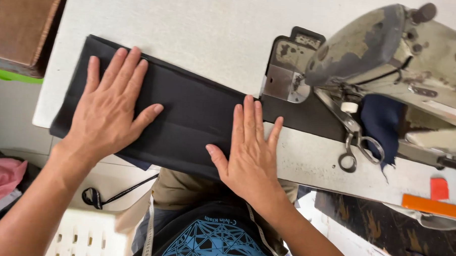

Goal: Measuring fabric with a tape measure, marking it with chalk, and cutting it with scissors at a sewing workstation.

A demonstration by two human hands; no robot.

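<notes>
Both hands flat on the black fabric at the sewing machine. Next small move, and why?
Probably slide the black fabric a little further toward the sewing machine. The left hand and right hand both lie open and flat on it, pinning it smooth on the table, and its far end already reaches in by the metal plate under the machine head.
</notes>
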